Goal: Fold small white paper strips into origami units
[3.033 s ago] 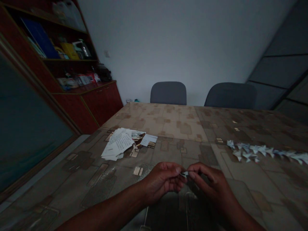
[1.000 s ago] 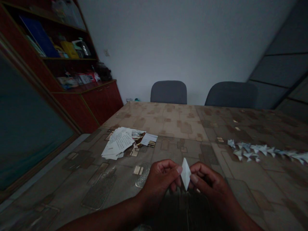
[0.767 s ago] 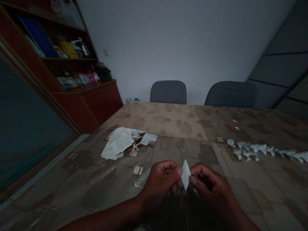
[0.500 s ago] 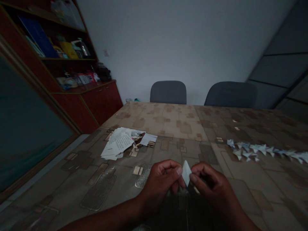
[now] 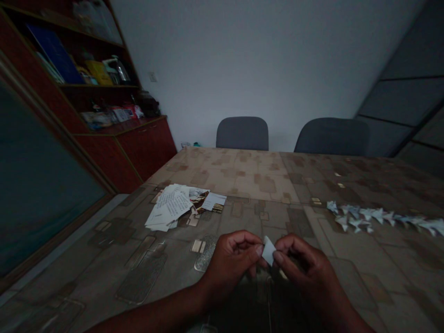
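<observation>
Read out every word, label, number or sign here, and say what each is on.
Nothing here can be read.
Loose white printed paper sheets: lines of print, too small to read.
Small white folded paper piece: no readable marks.
Blue book in the dark red wooden cabinet: too blurred.
Colourful packets on that cabinet: labels too blurred.

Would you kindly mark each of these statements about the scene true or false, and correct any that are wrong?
1. The left hand and right hand pinch a small white paper piece between them. True.
2. The row of folded paper pieces lies to the left of the hands. False: it lies to their right, on the table.
3. A loose pile of papers lies on the table, left of the hands. True.
4. The red-brown cabinet stands to the right of the table. False: it stands to the left.
5. Two grey chairs stand beyond the table's far edge. True.
</observation>
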Demonstrator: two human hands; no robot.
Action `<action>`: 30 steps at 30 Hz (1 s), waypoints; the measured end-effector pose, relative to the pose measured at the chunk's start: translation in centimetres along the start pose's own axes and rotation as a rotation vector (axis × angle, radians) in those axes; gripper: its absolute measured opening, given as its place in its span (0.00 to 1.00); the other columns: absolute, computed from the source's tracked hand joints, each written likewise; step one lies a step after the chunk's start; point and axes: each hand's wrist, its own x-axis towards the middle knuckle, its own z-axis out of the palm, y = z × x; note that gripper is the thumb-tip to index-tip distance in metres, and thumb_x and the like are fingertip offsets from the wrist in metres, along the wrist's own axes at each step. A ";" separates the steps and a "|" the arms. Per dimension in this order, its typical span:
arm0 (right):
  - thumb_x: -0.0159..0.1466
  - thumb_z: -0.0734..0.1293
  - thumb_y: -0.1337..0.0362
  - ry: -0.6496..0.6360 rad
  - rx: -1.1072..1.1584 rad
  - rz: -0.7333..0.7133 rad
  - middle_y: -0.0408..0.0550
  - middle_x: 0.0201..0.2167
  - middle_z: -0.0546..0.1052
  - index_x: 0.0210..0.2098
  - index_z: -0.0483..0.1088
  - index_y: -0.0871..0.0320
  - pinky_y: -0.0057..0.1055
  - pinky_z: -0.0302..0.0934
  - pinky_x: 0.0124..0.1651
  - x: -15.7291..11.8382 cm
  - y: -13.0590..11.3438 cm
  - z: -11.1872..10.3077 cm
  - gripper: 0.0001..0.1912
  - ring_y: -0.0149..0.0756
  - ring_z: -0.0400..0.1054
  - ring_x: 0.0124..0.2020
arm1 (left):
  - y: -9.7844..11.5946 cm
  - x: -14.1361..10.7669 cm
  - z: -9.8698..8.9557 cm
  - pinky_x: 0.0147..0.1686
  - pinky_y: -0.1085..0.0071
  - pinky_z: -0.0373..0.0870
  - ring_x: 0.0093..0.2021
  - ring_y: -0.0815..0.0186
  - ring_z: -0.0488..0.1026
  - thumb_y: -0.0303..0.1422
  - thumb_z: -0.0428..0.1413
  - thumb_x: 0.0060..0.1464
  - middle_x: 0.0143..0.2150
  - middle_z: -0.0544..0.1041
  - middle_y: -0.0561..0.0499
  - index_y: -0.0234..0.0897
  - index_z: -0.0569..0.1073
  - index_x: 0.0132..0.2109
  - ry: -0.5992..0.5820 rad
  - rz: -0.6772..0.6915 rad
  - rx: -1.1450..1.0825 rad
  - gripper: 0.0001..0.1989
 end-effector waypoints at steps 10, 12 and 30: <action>0.59 0.66 0.65 0.042 -0.106 -0.084 0.41 0.20 0.73 0.26 0.70 0.54 0.25 0.62 0.26 -0.1 0.0 0.0 0.05 0.33 0.68 0.22 | 0.3 -0.4 0.1 0.21 0.77 0.61 0.20 0.72 0.65 0.36 0.62 0.46 0.23 0.73 0.53 0.33 0.74 0.31 0.045 0.033 0.128 0.10; 0.59 0.65 0.65 0.037 -0.126 -0.106 0.40 0.20 0.72 0.27 0.70 0.54 0.25 0.62 0.26 -0.2 0.1 -0.1 0.05 0.33 0.68 0.22 | 0.5 -0.5 0.1 0.22 0.77 0.60 0.21 0.72 0.64 0.34 0.62 0.46 0.22 0.72 0.54 0.33 0.74 0.30 0.061 0.062 0.178 0.08; 0.60 0.65 0.64 0.021 -0.135 -0.182 0.41 0.21 0.74 0.33 0.71 0.54 0.26 0.65 0.25 -0.4 -0.1 0.0 0.03 0.34 0.70 0.23 | 0.9 -0.9 0.5 0.25 0.75 0.60 0.24 0.70 0.64 0.31 0.59 0.48 0.21 0.70 0.54 0.34 0.75 0.27 0.147 0.192 0.380 0.05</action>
